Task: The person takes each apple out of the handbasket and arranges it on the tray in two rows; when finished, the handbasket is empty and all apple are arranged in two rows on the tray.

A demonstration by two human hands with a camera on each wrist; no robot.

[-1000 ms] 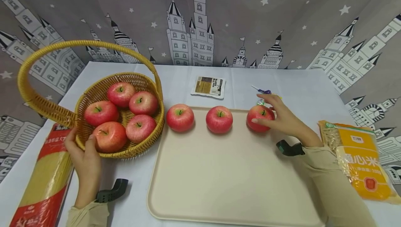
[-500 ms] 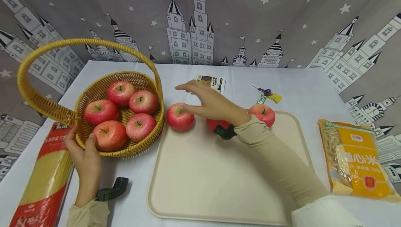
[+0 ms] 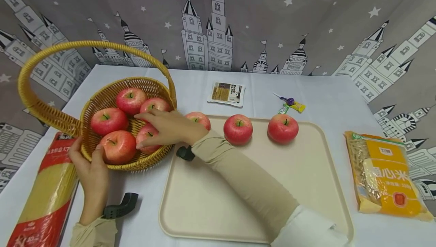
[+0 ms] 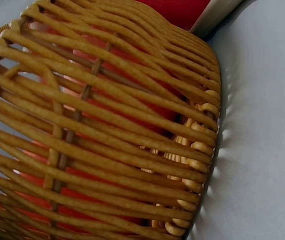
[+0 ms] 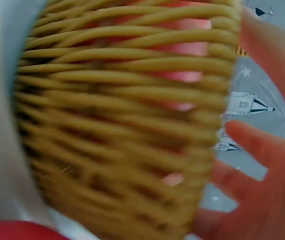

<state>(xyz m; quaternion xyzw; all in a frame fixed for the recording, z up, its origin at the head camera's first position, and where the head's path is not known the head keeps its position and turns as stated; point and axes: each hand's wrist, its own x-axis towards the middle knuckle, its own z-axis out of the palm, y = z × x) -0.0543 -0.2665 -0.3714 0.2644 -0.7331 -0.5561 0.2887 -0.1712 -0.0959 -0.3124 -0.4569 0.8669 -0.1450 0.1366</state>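
A yellow wicker basket (image 3: 160, 158) with a tall handle holds several red apples. My left hand (image 3: 92, 173) grips its near-left rim, thumb inside and fingers outside. My right hand (image 3: 170, 125) reaches over the basket's right rim, thumb and fingers spread around the front-right apple (image 3: 147, 130), which it partly covers. In the right wrist view the fingers of the right hand (image 5: 270, 172) extend past the blurred basket wall (image 5: 132, 95). The left wrist view shows the woven wall (image 4: 107, 130) close up, with red apples behind the gaps; the left hand is hidden there.
A beige tray (image 3: 211, 201) lies right of the basket, with three apples (image 3: 238, 129) along its far edge. Behind it are a small packet (image 3: 227, 93) and candies (image 3: 290, 102). A noodle pack (image 3: 44, 190) lies at left, an orange-yellow bag (image 3: 388, 175) at right.
My right hand has moved left from the tray's right-hand apple, across the tray, to the apple in the basket. The left hand stays on the rim.
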